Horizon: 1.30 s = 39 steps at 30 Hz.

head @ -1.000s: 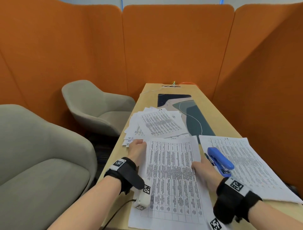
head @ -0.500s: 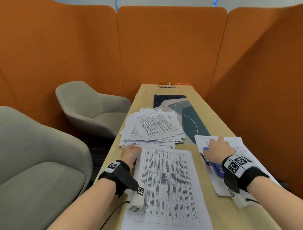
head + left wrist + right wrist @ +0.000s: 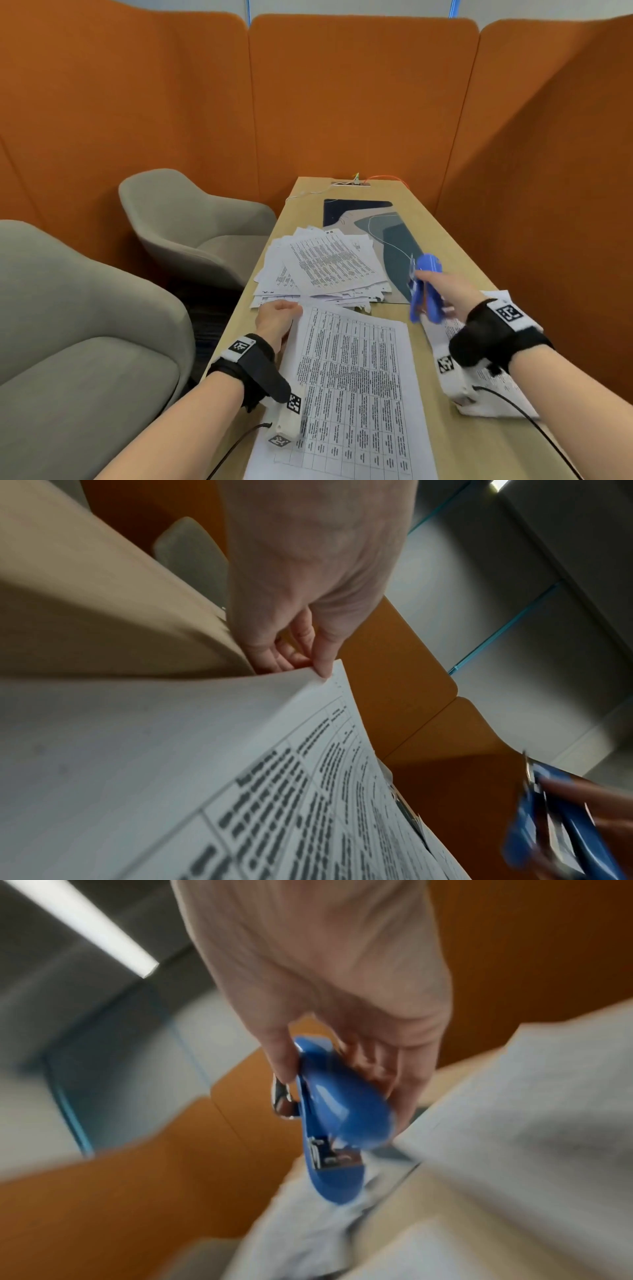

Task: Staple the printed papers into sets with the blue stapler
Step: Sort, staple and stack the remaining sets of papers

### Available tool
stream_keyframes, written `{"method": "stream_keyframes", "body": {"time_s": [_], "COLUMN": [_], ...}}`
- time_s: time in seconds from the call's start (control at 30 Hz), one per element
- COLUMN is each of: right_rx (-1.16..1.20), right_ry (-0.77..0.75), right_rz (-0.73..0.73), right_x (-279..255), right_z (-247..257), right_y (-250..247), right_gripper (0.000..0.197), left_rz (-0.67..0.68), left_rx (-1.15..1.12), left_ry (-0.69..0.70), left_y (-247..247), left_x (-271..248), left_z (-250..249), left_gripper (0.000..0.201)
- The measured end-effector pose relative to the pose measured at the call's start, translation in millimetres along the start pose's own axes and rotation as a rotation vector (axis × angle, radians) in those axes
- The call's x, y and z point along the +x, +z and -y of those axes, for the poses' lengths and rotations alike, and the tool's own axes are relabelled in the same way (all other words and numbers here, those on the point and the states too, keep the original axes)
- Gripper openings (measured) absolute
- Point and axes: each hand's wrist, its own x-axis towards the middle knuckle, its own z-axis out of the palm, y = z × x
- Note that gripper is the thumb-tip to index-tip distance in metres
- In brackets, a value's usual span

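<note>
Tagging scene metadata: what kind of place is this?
Probably an office meeting booth: tall orange upholstered partitions enclose a narrow wooden table with grey armchairs alongside, and printed papers lie on the table.

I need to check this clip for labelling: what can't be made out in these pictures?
- Printed text on the sheets: too small in the head view, blurred in the left wrist view.
- Stapler in the right hand: motion-blurred in every view.
- Left hand: fingertips hidden behind the paper corner.

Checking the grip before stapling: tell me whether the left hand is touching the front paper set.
Touching. The left wrist view shows the left hand pinching the top corner of the front paper set, thumb on its edge.
</note>
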Motion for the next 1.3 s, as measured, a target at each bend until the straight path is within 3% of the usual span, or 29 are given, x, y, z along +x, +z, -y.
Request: {"method": "stream_keyframes", "body": {"time_s": [0.1, 0.2, 0.37, 0.53, 0.6, 0.7, 1.03, 1.3], "right_rx": [0.442, 0.594, 0.446, 0.281, 0.222, 0.226, 0.256, 0.238], "right_ry": [-0.050, -0.098, -0.170, -0.237, -0.281, -0.268, -0.230, -0.218], "right_rz": [0.153, 0.216, 0.173, 0.094, 0.118, 0.173, -0.033, -0.061], "right_x": [-2, -7, -5, 23, 17, -2, -5, -4], "right_z": [16, 22, 20, 11, 16, 28, 43, 50], "right_y": [29, 67, 112, 138, 143, 146, 164, 173], "right_gripper": [0.032, 0.032, 0.041, 0.081, 0.074, 0.025, 0.061, 0.067], "left_rz": [-0.016, -0.017, -0.035, -0.066, -0.077, -0.100, -0.106, -0.087], "left_rx": [-0.012, -0.035, -0.018, 0.017, 0.056, 0.095, 0.104, 0.099], "left_ry": [0.052, 0.112, 0.217, 0.287, 0.318, 0.349, 0.378, 0.390], "left_y": [0, 0, 0, 2, 4, 6, 7, 3], "left_x": [-2, -8, -20, -30, -33, -35, -40, -38], "left_z": [-4, -7, -11, -18, -20, -21, -22, -22], "left_gripper": [0.009, 0.011, 0.006, 0.013, 0.011, 0.006, 0.006, 0.015]}}
